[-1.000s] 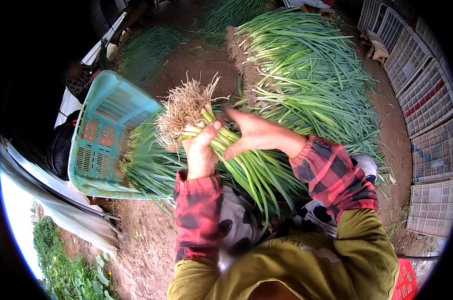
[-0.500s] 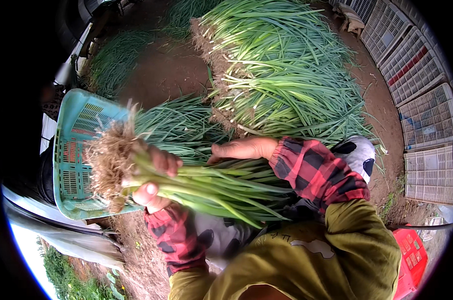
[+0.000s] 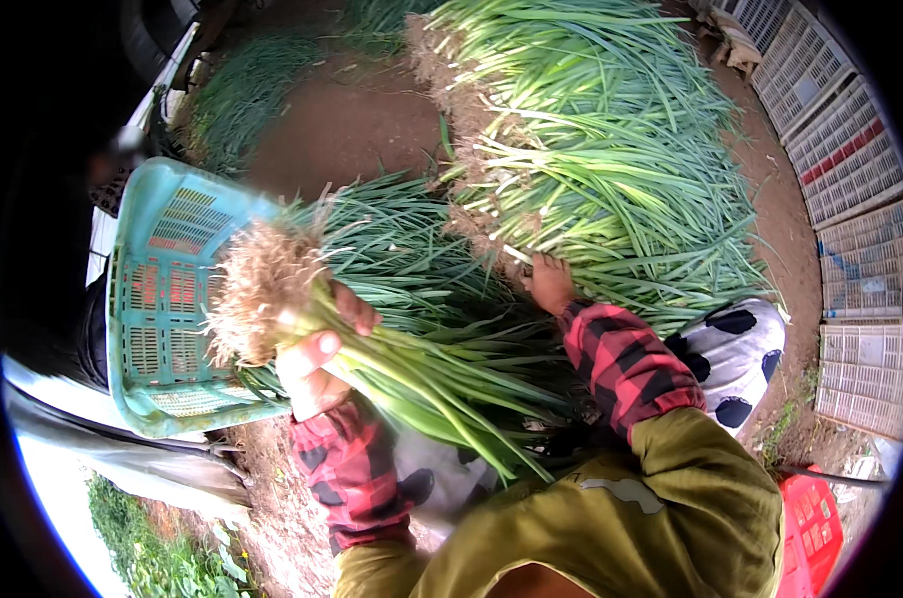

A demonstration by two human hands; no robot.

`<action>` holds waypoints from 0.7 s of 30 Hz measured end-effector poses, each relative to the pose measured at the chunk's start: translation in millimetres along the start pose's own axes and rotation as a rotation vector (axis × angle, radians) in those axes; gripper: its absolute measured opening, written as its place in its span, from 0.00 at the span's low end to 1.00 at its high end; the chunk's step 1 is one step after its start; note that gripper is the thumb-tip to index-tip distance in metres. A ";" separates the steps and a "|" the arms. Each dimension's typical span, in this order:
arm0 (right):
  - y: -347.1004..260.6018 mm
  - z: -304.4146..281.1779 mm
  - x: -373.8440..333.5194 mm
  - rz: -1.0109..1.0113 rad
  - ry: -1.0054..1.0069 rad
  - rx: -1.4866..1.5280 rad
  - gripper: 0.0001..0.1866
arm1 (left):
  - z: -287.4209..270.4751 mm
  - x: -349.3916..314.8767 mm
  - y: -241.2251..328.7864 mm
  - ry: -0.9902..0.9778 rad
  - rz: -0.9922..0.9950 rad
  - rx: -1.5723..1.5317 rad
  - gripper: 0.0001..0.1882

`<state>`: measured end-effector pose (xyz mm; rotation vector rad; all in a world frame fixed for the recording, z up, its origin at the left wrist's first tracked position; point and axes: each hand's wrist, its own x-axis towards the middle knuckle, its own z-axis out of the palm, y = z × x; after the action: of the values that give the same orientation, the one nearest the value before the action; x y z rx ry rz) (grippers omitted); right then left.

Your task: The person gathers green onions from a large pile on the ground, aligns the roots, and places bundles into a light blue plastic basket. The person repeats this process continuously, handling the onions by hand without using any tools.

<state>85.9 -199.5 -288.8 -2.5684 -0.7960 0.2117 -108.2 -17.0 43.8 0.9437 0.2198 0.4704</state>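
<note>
My left hand [image 3: 315, 361] is wrapped round a thick bunch of green onions [image 3: 412, 384] near its root end. The pale, shaggy roots point left, in front of the crate, and the long leaves trail right across my lap. My right hand [image 3: 551, 284] is at the near root-side edge of a big heap of green onions [image 3: 611, 169]. Its fingers are curled on stalks there, beside a white stem end; just how many stalks they hold is hidden. More loose green onions [image 3: 392, 239] lie on the ground between the heap and the bunch.
At my left stands a tilted teal plastic crate [image 3: 162, 339] with slotted walls. Along the right side runs a row of pale plastic crates [image 3: 850, 145]. A red crate [image 3: 810, 533] is at the lower right. Another patch of greens [image 3: 247, 95] lies at the far left on bare soil.
My right hand has left the leaves of the held bunch and reached out to the heap's edge. My left hand, still gripping the bunch, has shifted slightly right in view.
</note>
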 end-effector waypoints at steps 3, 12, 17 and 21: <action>-2.1 -24.3 25.3 -0.078 -0.232 0.221 0.13 | 1.1 3.5 2.0 0.036 0.001 0.013 0.33; -191.1 -237.9 -25.5 -0.712 0.263 0.853 0.19 | 9.1 4.8 -8.4 0.191 0.142 0.043 0.28; -214.9 -253.7 -46.8 -0.667 0.148 0.671 0.27 | 28.4 4.2 -11.9 0.165 0.197 0.036 0.26; -215.7 -256.6 -49.4 -0.699 0.269 0.530 0.28 | 27.3 3.1 -17.8 0.125 0.182 0.051 0.26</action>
<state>6.2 -162.3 38.4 -1.6679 -1.2665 -0.1275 -89.9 -44.1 45.0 0.9897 0.2608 0.6949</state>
